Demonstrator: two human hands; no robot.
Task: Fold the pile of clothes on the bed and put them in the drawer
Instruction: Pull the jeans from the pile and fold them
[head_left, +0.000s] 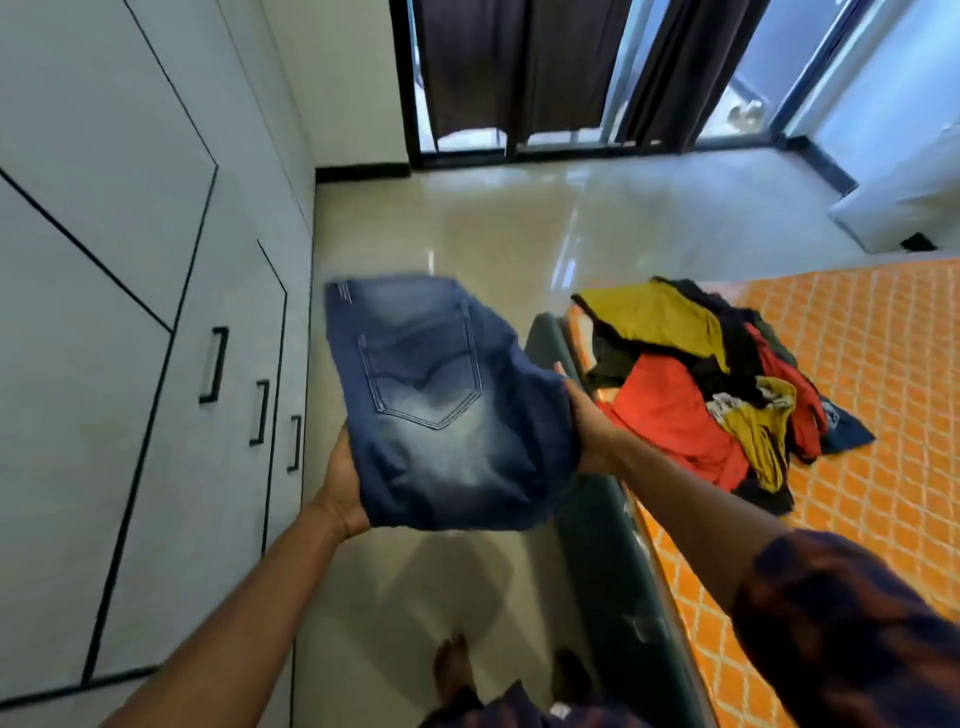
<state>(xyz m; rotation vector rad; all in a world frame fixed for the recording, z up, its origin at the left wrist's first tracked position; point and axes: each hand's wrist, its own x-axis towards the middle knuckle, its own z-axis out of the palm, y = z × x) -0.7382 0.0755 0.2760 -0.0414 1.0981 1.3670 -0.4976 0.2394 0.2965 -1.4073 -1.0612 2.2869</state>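
Holding a folded pair of blue jeans (447, 410) between them, both hands are raised over the floor (493, 234), back pocket facing up. The left hand (343, 483) grips the lower left corner of the denim and the right hand (592, 431) grips the right edge; the fingers of both go under the fabric and are hidden there. The far edge of the jeans juts forward past both hands and hangs clear of everything. Right of the right hand, the dark green bed frame (597, 519) runs as a long rail, its near stretch passing under the right forearm. Beyond that rail lies the bed (883, 364) with its orange patterned cover, and on its near corner sits the pile of clothes (717, 384), unfolded, in mustard, red and black, one red piece drooping close to the rail just beside the right hand. Left of the left hand stands a pale wardrobe (130, 260) with black handles (214, 365); its fronts are all shut, and which of them is a drawer cannot be told. Between wardrobe and bed rail a lane of glossy floor stretches ahead of the hands to the dark curtains (519, 67) at the window. Below the hands, the person's feet (452, 670) stand in that lane.
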